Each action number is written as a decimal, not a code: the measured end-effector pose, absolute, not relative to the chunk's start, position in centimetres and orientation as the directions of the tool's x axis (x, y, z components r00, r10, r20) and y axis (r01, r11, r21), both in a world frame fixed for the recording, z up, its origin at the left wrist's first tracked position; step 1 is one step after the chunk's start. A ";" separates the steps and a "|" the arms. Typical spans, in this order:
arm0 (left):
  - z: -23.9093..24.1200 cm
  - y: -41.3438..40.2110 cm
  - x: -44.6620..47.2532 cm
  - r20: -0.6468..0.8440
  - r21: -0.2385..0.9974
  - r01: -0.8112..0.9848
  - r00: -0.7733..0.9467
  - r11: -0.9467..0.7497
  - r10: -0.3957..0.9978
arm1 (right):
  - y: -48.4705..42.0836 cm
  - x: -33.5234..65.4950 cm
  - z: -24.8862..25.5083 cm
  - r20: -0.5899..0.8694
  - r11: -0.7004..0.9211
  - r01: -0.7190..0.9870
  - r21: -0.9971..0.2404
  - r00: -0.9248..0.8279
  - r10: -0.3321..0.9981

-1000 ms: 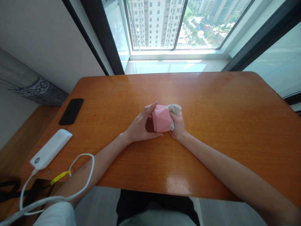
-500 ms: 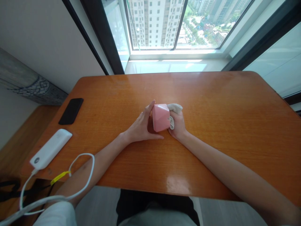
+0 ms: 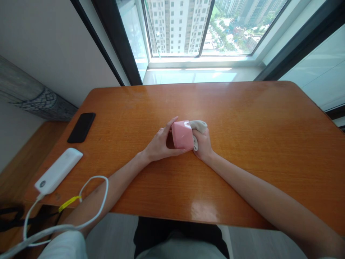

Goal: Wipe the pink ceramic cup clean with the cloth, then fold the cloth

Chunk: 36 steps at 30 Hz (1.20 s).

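Observation:
A glossy pink faceted object (image 3: 182, 136), roughly cube-shaped, is held up over the middle of the wooden table; its exact kind is not clear. My left hand (image 3: 161, 144) grips it from the left, thumb along the lower edge and fingers at the upper left corner. On the other side, my right hand (image 3: 203, 144) is closed around a bunched light grey cloth (image 3: 198, 126), pressed against the pink object's right side. Part of the cloth and the right fingertips are hidden behind the object.
A black phone (image 3: 81, 128) and a white power bank (image 3: 58, 171) lie at the table's left. The power bank's white cable (image 3: 106, 194), with a yellow tag (image 3: 68, 204), loops over my left forearm. Beyond the table's far edge (image 3: 188, 85) is a window.
The pink object has turned slightly and shifted a little left. My left thumb has closed onto its lower edge, and my right hand with the cloth has moved slightly left.

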<state>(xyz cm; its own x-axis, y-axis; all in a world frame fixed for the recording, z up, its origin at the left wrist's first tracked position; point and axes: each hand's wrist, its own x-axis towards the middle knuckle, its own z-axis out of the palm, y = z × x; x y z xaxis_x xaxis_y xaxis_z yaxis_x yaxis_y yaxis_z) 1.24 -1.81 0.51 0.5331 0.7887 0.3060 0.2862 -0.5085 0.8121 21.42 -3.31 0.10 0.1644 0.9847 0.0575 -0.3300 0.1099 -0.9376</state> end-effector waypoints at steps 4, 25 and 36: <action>0.0 -1.5 1.2 0.302 0.819 0.274 0.541 -0.504 0.785 | -3.3 21.4 0.1 0.061 0.118 -0.353 -0.928 0.169 0.984; 0.1 -1.7 1.0 0.303 0.782 0.324 0.550 -0.533 0.778 | -3.6 21.5 0.7 0.113 0.161 -0.267 -0.950 0.186 0.976; -1.3 -1.5 1.6 0.557 0.623 0.183 0.578 -0.760 0.596 | -3.2 21.3 0.3 0.025 0.098 -0.479 -0.873 0.157 0.987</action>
